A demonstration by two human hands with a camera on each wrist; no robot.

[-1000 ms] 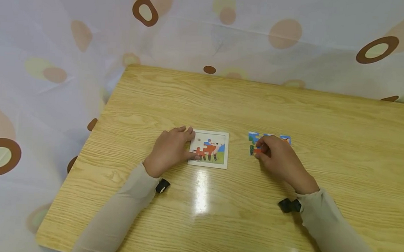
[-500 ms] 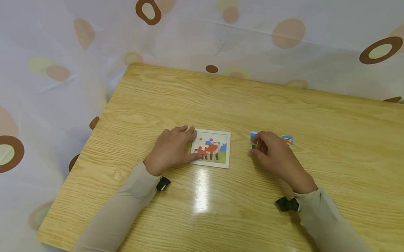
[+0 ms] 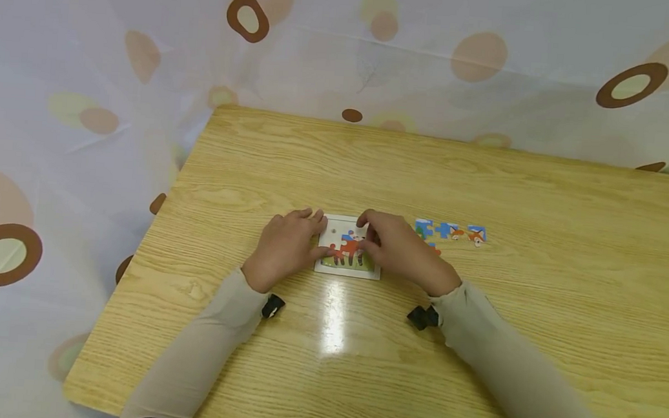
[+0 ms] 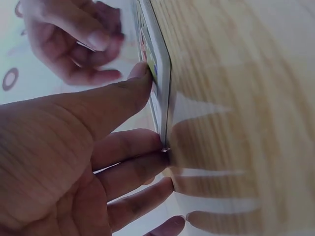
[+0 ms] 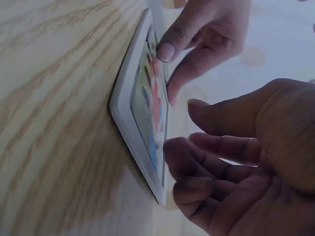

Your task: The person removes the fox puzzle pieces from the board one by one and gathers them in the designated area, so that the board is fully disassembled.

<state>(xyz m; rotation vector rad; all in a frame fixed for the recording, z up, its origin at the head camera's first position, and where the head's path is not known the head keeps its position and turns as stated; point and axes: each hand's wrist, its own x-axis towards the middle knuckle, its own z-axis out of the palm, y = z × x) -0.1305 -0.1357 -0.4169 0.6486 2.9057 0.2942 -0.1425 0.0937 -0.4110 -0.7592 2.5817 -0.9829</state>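
A square white-framed jigsaw puzzle (image 3: 346, 273) lies flat on the table, partly filled with pieces showing a red animal on grass. My left hand (image 3: 282, 249) rests at its left edge; in the left wrist view the thumb (image 4: 140, 78) presses on the picture side and the extended fingers touch the frame's edge and the table. My right hand (image 3: 402, 246) hovers over the puzzle's right side. In the right wrist view its thumb (image 5: 202, 115) and index finger stand apart, with nothing visible between them. The right hand covers part of the picture in the head view.
Several loose puzzle pieces (image 3: 445, 230), blue and orange, lie to the right of the puzzle, one partly behind the right hand. The wooden table (image 3: 569, 264) meets a dotted cloth (image 3: 415, 59) at its back and left.
My right hand has moved left, from over the loose pieces to the puzzle's right side, uncovering those pieces. The left hand has stayed at the puzzle's left edge.
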